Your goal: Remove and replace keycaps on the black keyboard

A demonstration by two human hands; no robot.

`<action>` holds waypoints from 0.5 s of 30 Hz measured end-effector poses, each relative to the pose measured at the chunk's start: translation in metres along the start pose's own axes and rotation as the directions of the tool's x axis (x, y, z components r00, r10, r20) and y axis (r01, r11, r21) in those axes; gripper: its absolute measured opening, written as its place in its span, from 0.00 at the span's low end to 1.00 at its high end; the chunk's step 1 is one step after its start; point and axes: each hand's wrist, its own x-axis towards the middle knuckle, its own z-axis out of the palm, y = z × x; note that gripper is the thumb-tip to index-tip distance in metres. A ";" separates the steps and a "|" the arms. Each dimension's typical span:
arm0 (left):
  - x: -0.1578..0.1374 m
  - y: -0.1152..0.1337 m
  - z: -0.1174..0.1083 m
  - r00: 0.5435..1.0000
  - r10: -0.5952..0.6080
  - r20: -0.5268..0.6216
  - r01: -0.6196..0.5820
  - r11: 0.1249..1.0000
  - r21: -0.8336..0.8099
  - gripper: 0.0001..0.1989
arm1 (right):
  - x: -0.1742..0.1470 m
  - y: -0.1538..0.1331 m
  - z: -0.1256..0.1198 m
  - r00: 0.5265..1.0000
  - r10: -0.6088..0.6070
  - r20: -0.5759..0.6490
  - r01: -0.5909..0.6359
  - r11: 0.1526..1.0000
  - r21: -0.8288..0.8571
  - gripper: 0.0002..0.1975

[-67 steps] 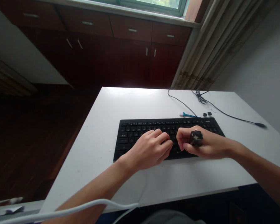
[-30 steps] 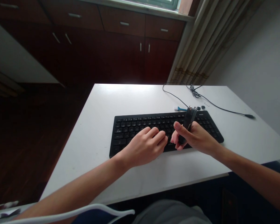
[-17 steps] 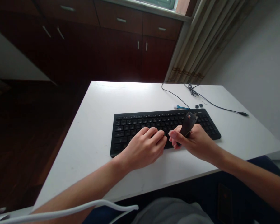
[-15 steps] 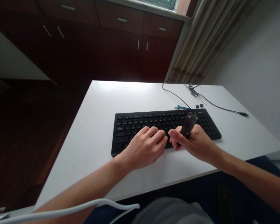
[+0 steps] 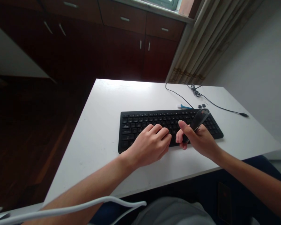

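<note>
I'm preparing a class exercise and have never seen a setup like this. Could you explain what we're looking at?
There is no machine here, just a person's two bare hands. One camera, worn on the person's head, looks forward and down, so the arms reach in from the bottom of the view.

On the white table lies a black keyboard. Behind it are a slim blue item with a pale end, two small black pieces and a partly bundled cable.

The right hand grips a dark object, slanted upward. The left hand curls over the keyboard; its fingertips are hidden, so I can't tell whether it holds anything.
</note>
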 end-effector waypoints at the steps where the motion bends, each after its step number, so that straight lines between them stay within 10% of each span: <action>1: 0.000 0.000 0.000 1.000 -0.002 0.002 0.002 1.000 -0.008 0.09 | 0.000 0.000 0.001 1.000 0.006 0.001 -0.006 1.000 -0.010 0.30; 15: 0.000 0.000 0.001 1.000 -0.002 -0.026 0.001 1.000 -0.006 0.11 | 0.003 0.014 -0.006 0.998 -0.062 0.018 0.061 0.997 0.038 0.31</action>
